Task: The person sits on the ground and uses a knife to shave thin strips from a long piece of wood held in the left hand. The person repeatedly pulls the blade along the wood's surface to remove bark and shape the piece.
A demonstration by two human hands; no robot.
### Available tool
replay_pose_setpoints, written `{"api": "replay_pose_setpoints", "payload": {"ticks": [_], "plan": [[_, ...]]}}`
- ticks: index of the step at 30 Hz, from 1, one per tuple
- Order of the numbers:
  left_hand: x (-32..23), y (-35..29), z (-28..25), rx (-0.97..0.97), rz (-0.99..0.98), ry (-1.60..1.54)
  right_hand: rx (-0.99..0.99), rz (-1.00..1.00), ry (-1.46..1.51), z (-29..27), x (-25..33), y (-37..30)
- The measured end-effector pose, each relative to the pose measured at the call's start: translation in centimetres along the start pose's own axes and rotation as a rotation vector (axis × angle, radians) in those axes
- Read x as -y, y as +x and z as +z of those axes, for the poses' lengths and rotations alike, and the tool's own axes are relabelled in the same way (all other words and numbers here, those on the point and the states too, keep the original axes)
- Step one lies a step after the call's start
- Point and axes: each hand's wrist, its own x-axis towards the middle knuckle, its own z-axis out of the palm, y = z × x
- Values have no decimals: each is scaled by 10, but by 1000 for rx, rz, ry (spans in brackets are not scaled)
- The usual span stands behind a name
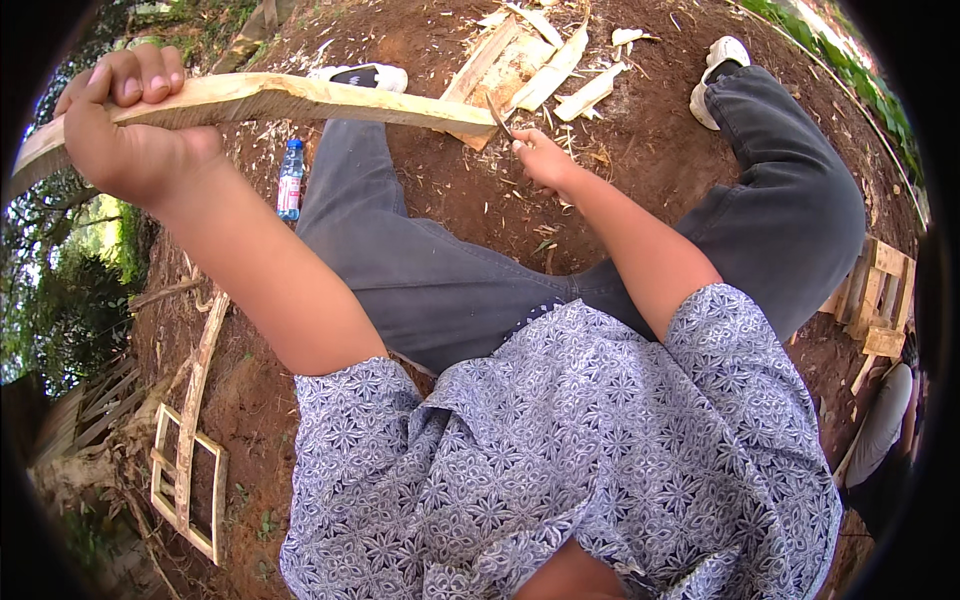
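Observation:
A long, pale, slightly bent strip of wood (300, 97) stretches across the upper left, held up at a slant. My left hand (135, 130) is closed around it near its left end, fingers over the top edge. My right hand (543, 162) grips a knife (498, 116), its handle mostly hidden in the fingers. The narrow dark blade points up and lies close by the strip's far right end; whether it touches the wood I cannot tell. Below that end, a flat wooden board (515, 65) rests on the ground.
Split wood pieces (590, 95) and shavings are scattered over the red-brown soil. A blue-capped bottle (290, 180) stands beside my left leg. Lower left lies a wooden frame (217, 500). A slatted wooden piece (880, 290) is at right, near another person's leg (880, 425).

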Motion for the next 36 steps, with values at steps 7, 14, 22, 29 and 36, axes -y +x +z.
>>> {"api": "replay_pose_setpoints", "payload": {"ticks": [7,14,22,29,36], "plan": [[1,3,-12,5,-3,55,-241,-617,-354,56,45,-48],[1,4,-6,48,-40,-17,-123,-84,-392,-1,-48,29],[-3,7,-35,153,-61,-138,-161,-406,-312,42,40,-37],[-2,8,-26,121,-73,-157,-207,-158,-481,8,-47,25],[-5,7,-29,134,-60,-48,-232,-344,-332,45,18,-26]]}}
